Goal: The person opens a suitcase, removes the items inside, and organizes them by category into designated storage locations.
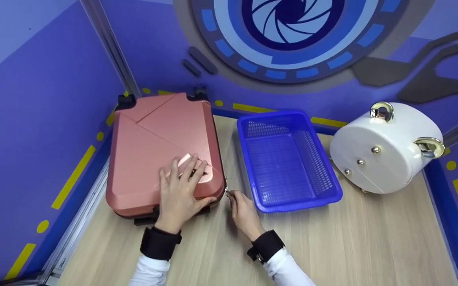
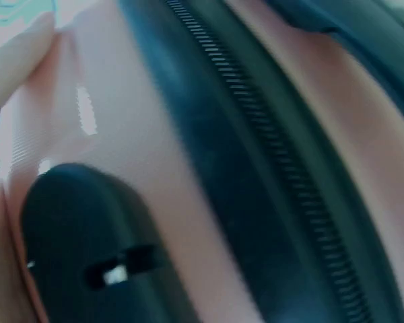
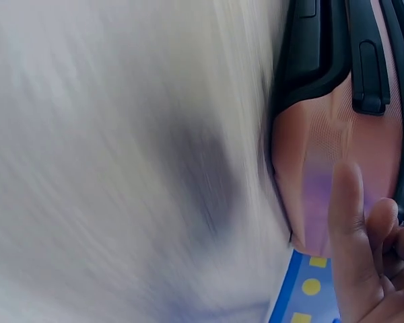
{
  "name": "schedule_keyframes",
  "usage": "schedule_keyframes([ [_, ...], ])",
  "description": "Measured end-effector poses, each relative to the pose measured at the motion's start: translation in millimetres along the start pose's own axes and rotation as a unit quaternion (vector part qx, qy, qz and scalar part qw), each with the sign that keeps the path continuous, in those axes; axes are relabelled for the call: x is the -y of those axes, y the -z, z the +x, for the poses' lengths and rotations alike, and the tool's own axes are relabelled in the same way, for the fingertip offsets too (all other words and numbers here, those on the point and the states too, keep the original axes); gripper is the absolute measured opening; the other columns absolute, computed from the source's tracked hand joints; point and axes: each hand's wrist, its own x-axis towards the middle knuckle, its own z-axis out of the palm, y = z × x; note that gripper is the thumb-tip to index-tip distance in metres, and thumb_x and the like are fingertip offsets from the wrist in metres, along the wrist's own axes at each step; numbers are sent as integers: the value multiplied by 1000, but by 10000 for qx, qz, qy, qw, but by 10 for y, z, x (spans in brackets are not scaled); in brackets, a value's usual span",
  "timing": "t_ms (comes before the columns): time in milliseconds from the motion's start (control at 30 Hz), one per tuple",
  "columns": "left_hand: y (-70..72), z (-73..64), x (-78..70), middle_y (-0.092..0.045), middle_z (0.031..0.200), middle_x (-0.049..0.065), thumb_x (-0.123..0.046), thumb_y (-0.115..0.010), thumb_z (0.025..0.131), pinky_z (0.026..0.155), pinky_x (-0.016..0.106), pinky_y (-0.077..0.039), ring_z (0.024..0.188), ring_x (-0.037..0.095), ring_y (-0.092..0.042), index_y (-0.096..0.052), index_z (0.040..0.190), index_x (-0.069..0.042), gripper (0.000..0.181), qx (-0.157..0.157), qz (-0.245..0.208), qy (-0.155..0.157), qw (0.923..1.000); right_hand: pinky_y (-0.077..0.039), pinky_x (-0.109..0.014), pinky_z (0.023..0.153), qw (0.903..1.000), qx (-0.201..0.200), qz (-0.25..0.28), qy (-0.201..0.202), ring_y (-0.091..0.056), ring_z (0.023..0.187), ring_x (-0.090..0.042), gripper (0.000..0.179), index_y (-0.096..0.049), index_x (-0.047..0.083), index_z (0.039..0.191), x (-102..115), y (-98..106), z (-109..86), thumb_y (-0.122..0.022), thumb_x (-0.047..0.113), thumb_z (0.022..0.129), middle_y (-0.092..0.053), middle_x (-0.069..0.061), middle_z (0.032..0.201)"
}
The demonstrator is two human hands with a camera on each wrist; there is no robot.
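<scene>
A pink hard-shell suitcase (image 1: 153, 147) lies flat on the table, wheels toward the back wall. My left hand (image 1: 179, 196) rests on its top near the front right corner, fingers spread over a shiny badge and thumb toward the edge. At that corner my right hand (image 1: 245, 212) pinches a small metal zipper pull (image 1: 226, 190) between thumb and forefinger. In the left wrist view the zipper teeth (image 2: 276, 138) run along the suitcase's side between dark bands, beside a black fitting (image 2: 87, 235). The right wrist view shows the right hand's fingers (image 3: 353, 249) close to the suitcase's side.
A blue plastic basket (image 1: 249, 171) stands right of the suitcase, close to my right hand. Farther right, a white drum-shaped thing (image 1: 388, 147) with gold handles and round studs leans on its side. Purple walls (image 1: 54, 99) border the table at the left and back.
</scene>
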Motion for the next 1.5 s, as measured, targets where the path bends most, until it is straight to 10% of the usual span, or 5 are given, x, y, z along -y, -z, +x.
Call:
schedule_keyframes([
  [1500,-51,50,-258,-42,164,1,-86,-70,69,110,78,-28,147,50,-36,-48,157,-30,106,204,880,340,9953,-60,-34,66,9993,150,-260,212,-72,78,-22,13,-63,3,109,80,61,-246,-63,-3,98,-71,-8,93],
])
